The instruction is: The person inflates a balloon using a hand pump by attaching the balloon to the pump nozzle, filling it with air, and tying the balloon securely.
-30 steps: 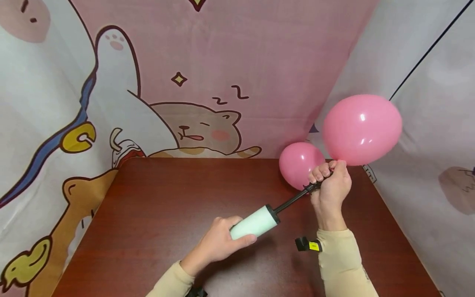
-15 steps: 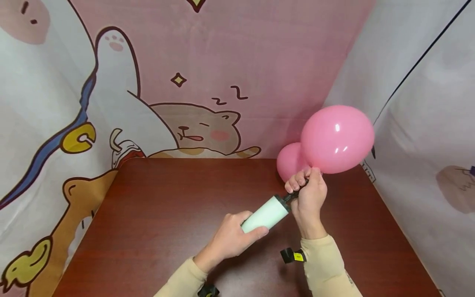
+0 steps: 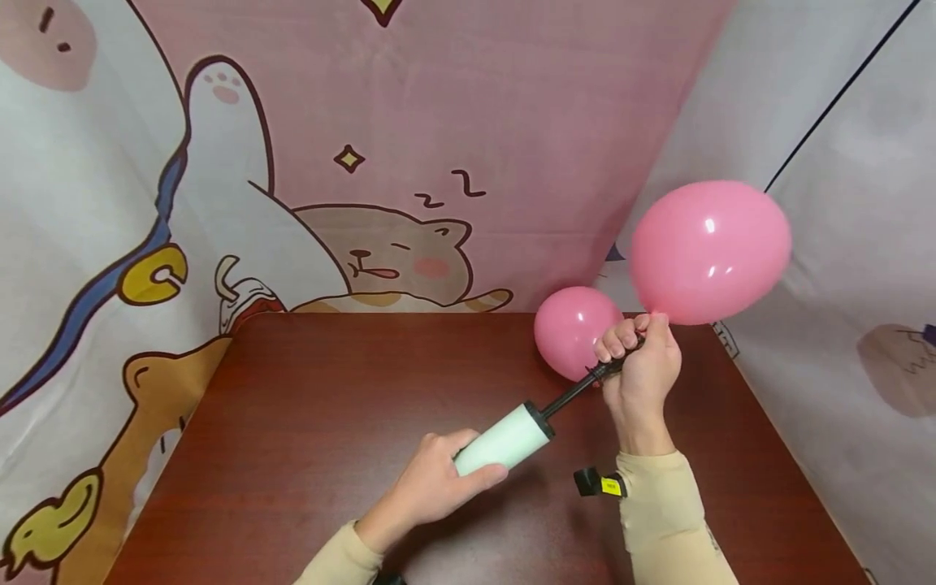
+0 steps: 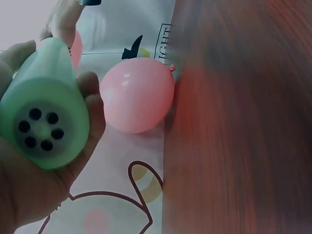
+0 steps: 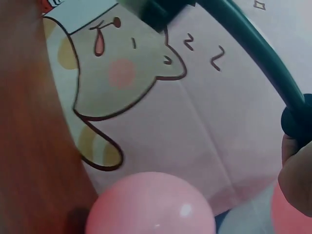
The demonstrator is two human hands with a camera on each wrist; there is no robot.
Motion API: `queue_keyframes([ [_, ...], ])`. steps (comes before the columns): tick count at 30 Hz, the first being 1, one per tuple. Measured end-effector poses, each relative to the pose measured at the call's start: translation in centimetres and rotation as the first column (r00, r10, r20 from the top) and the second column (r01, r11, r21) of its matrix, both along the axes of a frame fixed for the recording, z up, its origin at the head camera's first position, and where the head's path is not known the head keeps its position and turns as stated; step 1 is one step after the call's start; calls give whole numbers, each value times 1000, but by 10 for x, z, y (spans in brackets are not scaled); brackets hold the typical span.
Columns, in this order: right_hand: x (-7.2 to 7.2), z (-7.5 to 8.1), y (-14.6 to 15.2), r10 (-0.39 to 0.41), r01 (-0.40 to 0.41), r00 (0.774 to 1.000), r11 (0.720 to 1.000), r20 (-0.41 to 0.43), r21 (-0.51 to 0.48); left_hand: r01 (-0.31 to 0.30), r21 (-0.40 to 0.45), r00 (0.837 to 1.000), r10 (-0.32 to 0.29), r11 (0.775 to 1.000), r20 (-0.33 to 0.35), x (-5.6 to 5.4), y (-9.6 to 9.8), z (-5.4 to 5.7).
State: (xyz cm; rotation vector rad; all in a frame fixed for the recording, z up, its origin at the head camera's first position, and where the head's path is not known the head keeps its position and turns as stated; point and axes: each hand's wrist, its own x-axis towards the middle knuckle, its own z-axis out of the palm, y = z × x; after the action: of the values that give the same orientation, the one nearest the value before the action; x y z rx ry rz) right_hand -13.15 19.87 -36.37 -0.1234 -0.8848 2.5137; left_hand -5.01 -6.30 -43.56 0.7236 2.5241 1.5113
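Observation:
A mint-green hand pump [image 3: 506,439] with a black rod slants up to the right over the table. My left hand [image 3: 439,479] grips its barrel; the left wrist view shows the barrel's end [image 4: 41,126] with several dark holes. With curled fingers my right hand [image 3: 643,374] holds the black end of the pump and pinches the neck of an inflated pink balloon [image 3: 711,252] there. The nozzle is hidden inside the neck. A length of rod shows between the barrel and my right hand. Behind that hand sits a second, smaller pink balloon [image 3: 576,331], its knot [image 4: 172,68] visible in the left wrist view.
The brown wooden table [image 3: 329,390] reaches back to a pink cartoon-printed cloth [image 3: 512,97]. A white cloth [image 3: 863,244] with a black line hangs at the right. A black wrist camera [image 3: 587,482] sticks out from the right sleeve.
My hands drew together, pushing the rod into the barrel, then spread apart again so the rod shows. The held balloon swung left and down, then back right and up.

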Motion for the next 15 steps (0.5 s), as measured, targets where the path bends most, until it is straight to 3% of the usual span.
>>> queue_keyframes([
  [6,8,-19,-27,33,-34,999,999,19,36,-41,-23,998,40,999,-47,-5,11,2],
  [11,16,-33,-44,64,-64,998,995,0,72,-53,-24,998,52,998,-36,-9,22,2],
  [15,17,-33,-40,58,-60,998,996,30,63,-38,-16,999,38,999,-6,-9,22,0],
])
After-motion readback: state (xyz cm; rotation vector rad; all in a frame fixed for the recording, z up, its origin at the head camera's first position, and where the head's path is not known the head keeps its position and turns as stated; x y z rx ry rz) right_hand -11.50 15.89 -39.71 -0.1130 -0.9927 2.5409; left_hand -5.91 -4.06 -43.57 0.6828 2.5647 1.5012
